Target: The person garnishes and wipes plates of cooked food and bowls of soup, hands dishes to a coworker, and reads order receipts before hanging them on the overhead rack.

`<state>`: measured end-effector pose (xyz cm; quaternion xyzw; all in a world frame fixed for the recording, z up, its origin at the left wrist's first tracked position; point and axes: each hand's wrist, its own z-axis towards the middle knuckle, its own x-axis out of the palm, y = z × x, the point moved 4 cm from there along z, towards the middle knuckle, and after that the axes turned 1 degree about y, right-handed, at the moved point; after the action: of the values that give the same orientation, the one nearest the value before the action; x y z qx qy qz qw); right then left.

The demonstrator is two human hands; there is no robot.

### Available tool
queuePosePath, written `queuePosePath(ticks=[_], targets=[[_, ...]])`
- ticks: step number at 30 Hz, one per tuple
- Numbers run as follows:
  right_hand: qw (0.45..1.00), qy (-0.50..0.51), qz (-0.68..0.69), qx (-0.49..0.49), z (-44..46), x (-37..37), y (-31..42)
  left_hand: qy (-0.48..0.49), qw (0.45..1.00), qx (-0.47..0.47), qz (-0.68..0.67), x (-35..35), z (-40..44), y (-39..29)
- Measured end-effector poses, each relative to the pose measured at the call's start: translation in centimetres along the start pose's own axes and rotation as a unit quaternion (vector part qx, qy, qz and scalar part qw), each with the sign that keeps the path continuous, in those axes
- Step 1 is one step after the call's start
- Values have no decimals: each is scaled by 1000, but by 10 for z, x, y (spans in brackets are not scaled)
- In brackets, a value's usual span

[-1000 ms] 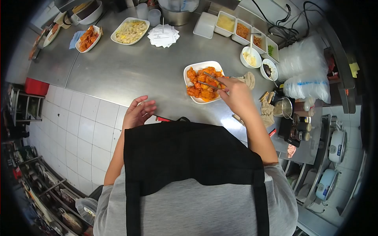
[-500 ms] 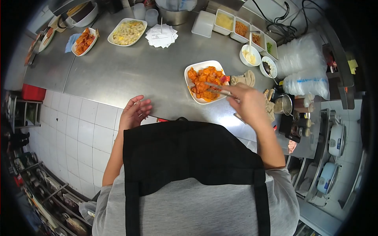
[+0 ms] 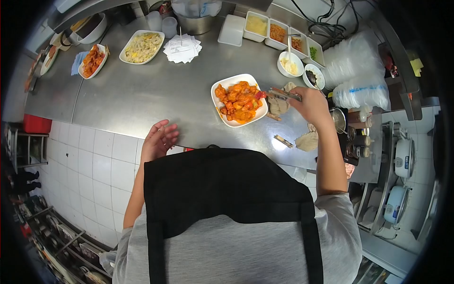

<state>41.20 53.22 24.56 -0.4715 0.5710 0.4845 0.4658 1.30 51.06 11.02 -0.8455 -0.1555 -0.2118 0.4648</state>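
Metal tongs (image 3: 286, 93) clamped in the right hand (image 3: 313, 105), forearm extended forward, beside the right rim of the white plate (image 3: 234, 78), toward the table's (image 3: 142, 99) near edge; left hand (image 3: 159, 138) at that edge, fingers apart, half-curled.

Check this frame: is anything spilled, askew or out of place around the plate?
No clear spill or damage. A red piece sits by the right rim of the white plate, edging the orange-sauced food, and a crumpled beige cloth lies close beside the plate, which looks untidy next to food.
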Motion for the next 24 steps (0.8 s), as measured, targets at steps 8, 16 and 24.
queuePosePath(ticks=[8, 16, 24], targets=[[935, 69, 347, 37, 12, 30, -20, 6, 1000, 3, 0, 4, 1, 3], [985, -30, 85, -148, 13, 0, 51, 2, 1000, 9, -12, 5, 0, 5], [993, 30, 68, -88, 20, -4, 62, -16, 1000, 12, -16, -3, -4, 6]])
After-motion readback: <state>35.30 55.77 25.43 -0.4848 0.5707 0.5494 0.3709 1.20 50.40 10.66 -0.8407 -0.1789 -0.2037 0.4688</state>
